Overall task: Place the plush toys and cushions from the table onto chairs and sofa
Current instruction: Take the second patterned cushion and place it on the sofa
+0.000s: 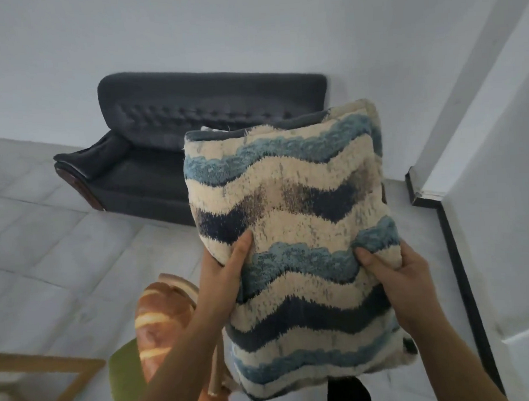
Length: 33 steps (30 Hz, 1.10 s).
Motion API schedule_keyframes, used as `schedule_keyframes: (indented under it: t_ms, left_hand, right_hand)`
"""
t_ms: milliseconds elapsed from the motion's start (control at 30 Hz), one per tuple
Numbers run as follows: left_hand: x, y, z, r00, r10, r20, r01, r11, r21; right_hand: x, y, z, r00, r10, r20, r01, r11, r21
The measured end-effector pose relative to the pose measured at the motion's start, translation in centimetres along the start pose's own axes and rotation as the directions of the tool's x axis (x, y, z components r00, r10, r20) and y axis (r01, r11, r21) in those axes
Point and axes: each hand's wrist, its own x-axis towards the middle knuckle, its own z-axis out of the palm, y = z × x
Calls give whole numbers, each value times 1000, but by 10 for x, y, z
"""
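A cream cushion (291, 217) with wavy blue and navy stripes is held up in front of me, upright and slightly tilted. My left hand (224, 271) grips its left edge with the thumb on the front. At the cushion's right edge, my right hand (393, 273) pinches the fabric. Behind the cushion stands a dark tufted sofa (152, 162) against the wall; its right half is hidden by the cushion. A bread-shaped plush toy (159, 320) sits tucked under my left forearm, above something green (126, 385).
Grey tiled floor (62, 254) stretches between me and the sofa. A light wooden frame (53, 379) shows at the bottom left. A white wall corner with a black skirting board (460, 261) juts out on the right.
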Motion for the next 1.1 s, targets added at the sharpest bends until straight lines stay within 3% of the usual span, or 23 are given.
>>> schedule_keyframes:
  t_ms: [167, 300, 400, 500, 600, 667, 733, 800, 933, 1100]
  left_hand:
    - [121, -1, 28, 979, -48, -200, 69, 993, 96]
    - [200, 20, 17, 935, -43, -351, 138, 959, 250]
    - [251, 22, 4, 886, 133, -445, 86, 894, 439]
    - [316, 20, -23, 866, 341, -366, -13, 746, 666]
    - [402, 16, -64, 832, 547, -97, -175, 423, 889]
    - [465, 14, -94, 813, 578, 74, -243, 220, 945]
    - [526, 15, -128, 859, 495, 128, -211, 114, 971]
    - [580, 16, -161, 881, 461, 104, -169, 101, 980]
    - [678, 29, -220, 818, 575, -15, -121, 199, 972]
    - [795, 39, -282, 790, 613, -18, -199, 283, 938]
  right_hand:
    - [157, -8, 54, 981, -12, 192, 6, 999, 34]
    - [261, -28, 126, 916, -45, 399, 57, 998, -18]
    - [327, -29, 194, 844, -68, 532, 148, 983, -110]
    - [376, -17, 269, 766, -76, 638, 256, 947, -195]
    - [420, -5, 349, 671, -72, 738, 357, 904, -236]
    - [449, -2, 406, 605, -78, 793, 437, 865, -248]
    - [479, -4, 462, 560, -62, 826, 484, 834, -265]
    - [506, -12, 517, 525, -52, 850, 520, 810, -271]
    - [560, -27, 617, 492, -27, 870, 536, 797, -279]
    - [635, -28, 720, 488, 48, 872, 590, 718, -370]
